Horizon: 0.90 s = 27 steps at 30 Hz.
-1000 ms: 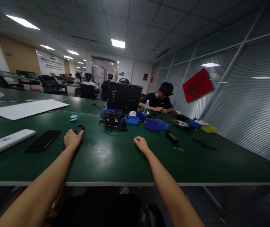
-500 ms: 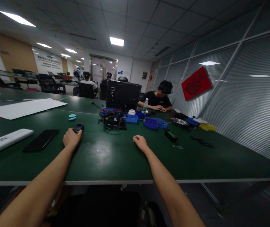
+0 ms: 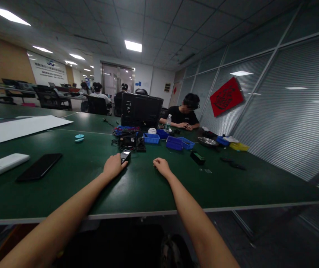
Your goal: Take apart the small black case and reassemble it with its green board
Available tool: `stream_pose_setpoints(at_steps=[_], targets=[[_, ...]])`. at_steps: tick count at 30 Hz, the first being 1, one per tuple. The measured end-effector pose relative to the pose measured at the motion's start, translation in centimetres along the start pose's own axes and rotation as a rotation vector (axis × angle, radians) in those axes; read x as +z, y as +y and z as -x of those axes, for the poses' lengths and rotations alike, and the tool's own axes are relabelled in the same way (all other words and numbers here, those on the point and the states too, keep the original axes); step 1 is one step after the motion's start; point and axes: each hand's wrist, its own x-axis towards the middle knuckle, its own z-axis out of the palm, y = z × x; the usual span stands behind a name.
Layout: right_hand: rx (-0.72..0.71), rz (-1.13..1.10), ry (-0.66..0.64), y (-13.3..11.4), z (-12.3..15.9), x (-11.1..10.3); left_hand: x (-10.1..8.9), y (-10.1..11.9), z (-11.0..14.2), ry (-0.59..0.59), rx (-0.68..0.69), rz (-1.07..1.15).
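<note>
My left hand [image 3: 113, 166] is closed around a small black handheld device with a grey screen [image 3: 125, 155], whose far end sticks out past the fingers. It rests low on the green table, in front of a black box with cables [image 3: 127, 142]. To its right, my right hand [image 3: 162, 166] lies on the tabletop with the fingers curled in, and nothing shows in it. A black phone [image 3: 40, 167] and a long white device [image 3: 3, 167] lie off to the left. A light-blue two-part object [image 3: 79, 138] sits behind them.
Blue trays [image 3: 151, 138], a ball [image 3: 152, 131], a water bottle [image 3: 168, 123] and a monitor [image 3: 141, 111] stand further back. On the right are a black box with a green top [image 3: 198, 158] and a metal bowl [image 3: 208, 142]. A person [image 3: 184, 113] sits across the table.
My left hand has moved right with the handheld device, closer to my right hand. The view has turned slightly right. My right hand keeps its place on the table.
</note>
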Motion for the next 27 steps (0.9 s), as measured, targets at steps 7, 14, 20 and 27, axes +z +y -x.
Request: stream_pose_setpoints(at_steps=[7, 14, 20, 27], targets=[[0.025, -0.022, 0.031, -0.2, 0.3, -0.2, 3.6, 7.5, 0.0, -0.014, 0.156, 0.226], [0.030, 0.143, 0.215, -2.5, 1.4, -0.8, 5.3, 8.4, 0.1, -0.131, 0.262, 0.428], [0.046, 0.481, 0.047, -4.4, 2.4, 0.4, 5.0, 8.2, -0.1, -0.134, 0.295, 0.426], [0.175, 0.530, 0.110, -3.1, 1.5, -0.7, 4.1, 8.4, 0.4, -0.163, 0.243, 0.448]])
